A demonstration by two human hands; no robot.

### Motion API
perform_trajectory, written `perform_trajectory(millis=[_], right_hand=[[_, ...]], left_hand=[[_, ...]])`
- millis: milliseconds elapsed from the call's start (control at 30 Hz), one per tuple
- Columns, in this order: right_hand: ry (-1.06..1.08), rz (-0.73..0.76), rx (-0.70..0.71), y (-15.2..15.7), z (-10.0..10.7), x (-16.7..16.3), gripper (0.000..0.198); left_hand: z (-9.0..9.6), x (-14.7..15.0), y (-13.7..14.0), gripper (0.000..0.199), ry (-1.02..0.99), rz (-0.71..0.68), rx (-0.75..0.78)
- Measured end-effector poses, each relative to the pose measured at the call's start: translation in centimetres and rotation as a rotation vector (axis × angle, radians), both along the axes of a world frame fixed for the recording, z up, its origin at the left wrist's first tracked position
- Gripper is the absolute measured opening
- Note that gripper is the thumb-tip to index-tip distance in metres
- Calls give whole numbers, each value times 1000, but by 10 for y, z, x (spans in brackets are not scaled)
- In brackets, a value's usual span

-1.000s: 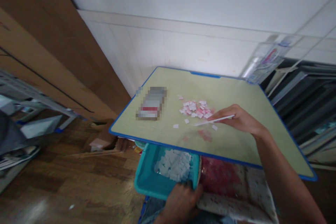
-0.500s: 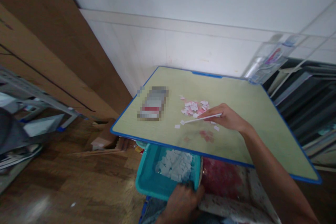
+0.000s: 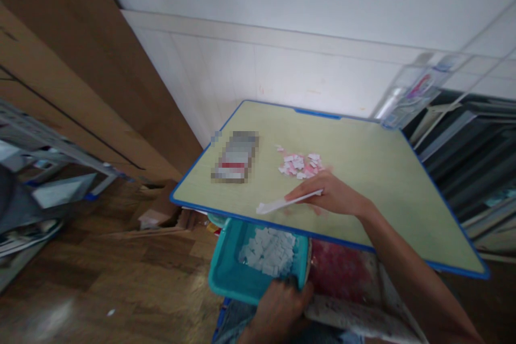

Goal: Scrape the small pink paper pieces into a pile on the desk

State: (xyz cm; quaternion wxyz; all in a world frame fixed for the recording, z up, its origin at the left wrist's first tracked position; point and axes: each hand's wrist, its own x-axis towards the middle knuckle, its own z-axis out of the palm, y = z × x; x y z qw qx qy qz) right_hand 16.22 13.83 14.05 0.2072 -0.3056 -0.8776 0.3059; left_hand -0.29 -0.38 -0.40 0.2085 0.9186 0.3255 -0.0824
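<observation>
My right hand (image 3: 336, 193) is closed on a slim white stick-like tool (image 3: 298, 200), held low over the near part of the table. At the tool's left tip is a small white piece (image 3: 263, 208); whether it is gripped or pushed I cannot tell. Behind the hand lies a loose heap of small white and pink squares (image 3: 300, 165). My left hand (image 3: 282, 306) is curled shut at the near right corner of a teal basin (image 3: 229, 287), and what it holds, if anything, is hidden. Many white squares (image 3: 268, 252) lie in the basin, below the table edge.
The pale yellow table (image 3: 382, 166) has a blue rim and stands against a white wall. A pixelated rectangular object (image 3: 236, 156) lies on its left side. A clear bottle (image 3: 419, 91) stands at the back right. A red-stained surface (image 3: 341, 269) is right of the basin.
My right hand has moved left and nearer with the tool. The loose white squares near its tip no longer lie in their former place. My left hand has stayed put.
</observation>
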Motion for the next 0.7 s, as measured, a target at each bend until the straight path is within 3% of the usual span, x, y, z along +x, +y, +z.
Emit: perform_trajectory(millis=[100, 300, 700], right_hand=[[34, 0, -8, -5, 3, -2, 22], [61, -220, 40, -7, 1, -3, 19], [-35, -150, 37, -11, -5, -9, 21]], left_hand=[[0, 0, -1, 28, -3, 6, 9], [2, 1, -1, 29, -16, 15, 23], [4, 2, -1, 31, -5, 18, 31]])
